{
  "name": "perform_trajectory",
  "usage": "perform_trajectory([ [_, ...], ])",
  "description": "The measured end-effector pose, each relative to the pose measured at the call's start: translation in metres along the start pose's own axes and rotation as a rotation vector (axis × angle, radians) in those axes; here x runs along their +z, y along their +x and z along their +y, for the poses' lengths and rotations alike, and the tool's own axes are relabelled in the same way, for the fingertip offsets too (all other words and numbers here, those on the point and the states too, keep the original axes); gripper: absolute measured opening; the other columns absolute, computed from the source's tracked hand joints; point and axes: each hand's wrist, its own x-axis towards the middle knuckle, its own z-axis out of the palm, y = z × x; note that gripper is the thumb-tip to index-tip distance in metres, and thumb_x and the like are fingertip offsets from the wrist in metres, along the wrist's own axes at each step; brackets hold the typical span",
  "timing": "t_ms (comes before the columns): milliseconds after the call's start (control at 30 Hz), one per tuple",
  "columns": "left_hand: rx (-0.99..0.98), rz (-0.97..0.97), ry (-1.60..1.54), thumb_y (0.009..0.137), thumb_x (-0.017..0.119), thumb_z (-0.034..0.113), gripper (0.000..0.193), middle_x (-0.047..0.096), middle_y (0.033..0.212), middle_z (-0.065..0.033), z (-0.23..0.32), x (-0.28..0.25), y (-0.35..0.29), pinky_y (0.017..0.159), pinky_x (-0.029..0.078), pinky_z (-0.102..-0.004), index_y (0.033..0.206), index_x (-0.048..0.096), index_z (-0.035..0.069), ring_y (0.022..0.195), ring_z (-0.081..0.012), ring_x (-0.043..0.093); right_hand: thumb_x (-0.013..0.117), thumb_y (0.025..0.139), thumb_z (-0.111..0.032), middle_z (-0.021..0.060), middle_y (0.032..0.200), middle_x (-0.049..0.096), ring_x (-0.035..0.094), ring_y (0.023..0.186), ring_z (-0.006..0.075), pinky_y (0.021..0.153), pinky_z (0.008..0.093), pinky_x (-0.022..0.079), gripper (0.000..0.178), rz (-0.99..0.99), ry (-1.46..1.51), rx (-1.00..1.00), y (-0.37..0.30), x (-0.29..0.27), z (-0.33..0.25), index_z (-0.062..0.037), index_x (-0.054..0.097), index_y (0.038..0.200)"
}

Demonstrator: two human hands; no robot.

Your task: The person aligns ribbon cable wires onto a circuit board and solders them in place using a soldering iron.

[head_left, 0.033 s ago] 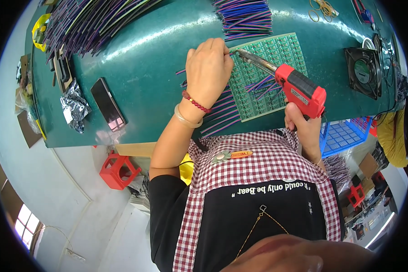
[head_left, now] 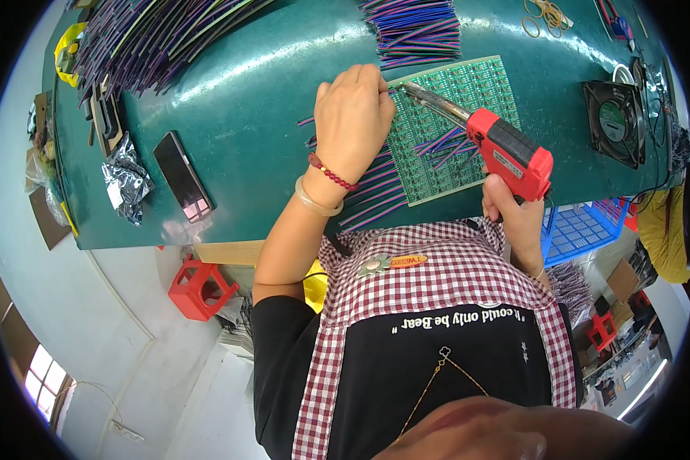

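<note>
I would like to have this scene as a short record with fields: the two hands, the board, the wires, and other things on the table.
Left hand: at the upper-left edge of the green circuit board; its exact grip is hidden
Right hand: holding the red soldering gun, tip close to the left hand
Wires on board: a small loose bunch
Wires beside board: a row along its left edge
Surface: green table
Also on table: phone and crumpled foil, left; black fan, right

The board (head_left: 433,126) lies on the table (head_left: 261,100) between phone (head_left: 182,176), left, and fan (head_left: 613,123), right. Foil (head_left: 126,180) lies left of the phone; a wire bundle (head_left: 410,34) lies behind the board.
</note>
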Motion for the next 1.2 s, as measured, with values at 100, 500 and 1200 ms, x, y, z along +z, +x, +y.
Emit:
perform_trajectory([
  [100, -0.007, -0.018, 0.01, 0.072, 0.062, 0.006, 0.008, 0.061, 0.077, -0.0091, 0.0001, -0.0006, 0.0006, 0.063, 0.039, -0.0376, 0.076, 0.055, 0.005, 0.07, -0.0287, 0.058, 0.064, 0.086, -0.011, -0.0018, 0.06, 0.053, 0.047, 0.048, 0.0048, 0.044, 0.0211, 0.037, 0.012, 0.029, 0.021, -0.015, -0.0026, -0.0007, -0.0005, -0.0009, 0.059, 0.092],
  [500, -0.017, -0.014, 0.0, 0.072, 0.061, 0.006, 0.008, 0.061, 0.076, -0.0092, 0.0008, 0.0, 0.0005, 0.064, 0.039, -0.0374, 0.076, 0.055, 0.005, 0.07, -0.0287, 0.058, 0.063, 0.087, -0.012, -0.0019, 0.06, 0.052, 0.047, 0.047, 0.0049, 0.043, 0.0214, 0.036, 0.012, 0.0, 0.016, -0.002, 0.001, 0.0013, 0.0019, -0.0016, 0.058, 0.091],
  [1200, -0.025, -0.018, -0.001, 0.073, 0.061, 0.006, 0.007, 0.061, 0.077, -0.0094, 0.001, 0.0008, 0.0003, 0.064, 0.04, -0.0375, 0.076, 0.056, 0.005, 0.071, -0.0284, 0.059, 0.063, 0.087, -0.012, -0.0017, 0.061, 0.052, 0.047, 0.048, 0.0049, 0.044, 0.0211, 0.037, 0.013, -0.019, 0.036, -0.029, 0.0017, -0.0024, 0.0023, -0.001, 0.059, 0.093],
])
